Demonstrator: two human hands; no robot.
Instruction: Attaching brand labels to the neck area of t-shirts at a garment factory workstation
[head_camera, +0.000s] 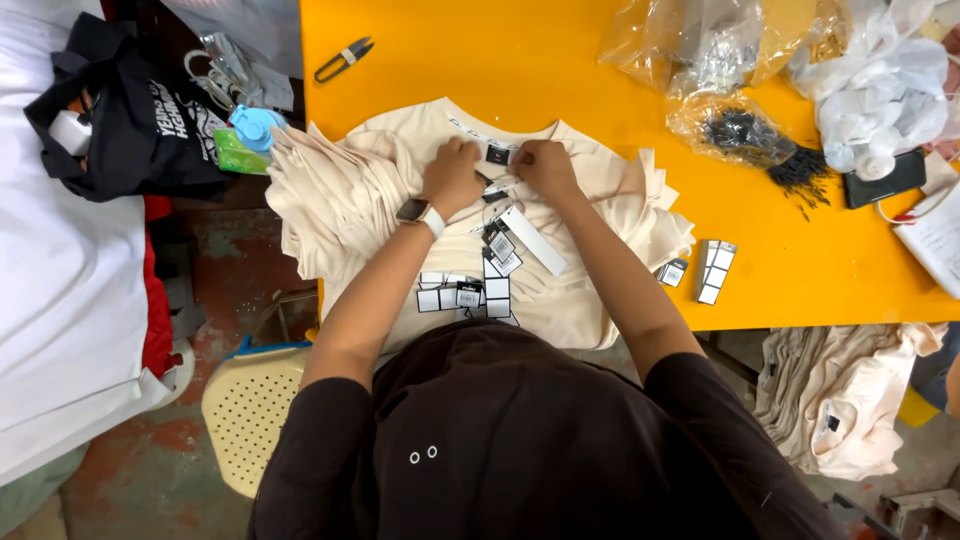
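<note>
The person works at an orange table (560, 60) with a stack of cream T-shirts (350, 200) spread in front of the body. Both hands rest at the neckline of the top shirt, on either side of the small black neck label (497, 154).

The left hand (452, 176) lies knuckles up, just left of the label, with its fingers curled and pinching the fabric at the collar. A watch with a pale strap (420, 213) sits on this wrist. The right hand (545, 168) lies just right of the label, likewise clenched on the collar edge. Whether either hand also grips a tag string cannot be told, since the fingertips are hidden.

Below the hands, several hang tags (505, 245) lie on the shirt front: a long white one and smaller dark-and-white ones. A row of small square tags (465, 293) lies near the lower hem, close to the person's chest.

Further loose tags (712, 270) lie on the table to the right of the stack. A thread snipper (344, 59) lies at the upper left of the table, well apart from the hands. Clear plastic bags (700, 45) and a bag of black fasteners (745, 132) occupy the upper right. A black tote bag (130, 110) sits to the left, off the table.
</note>
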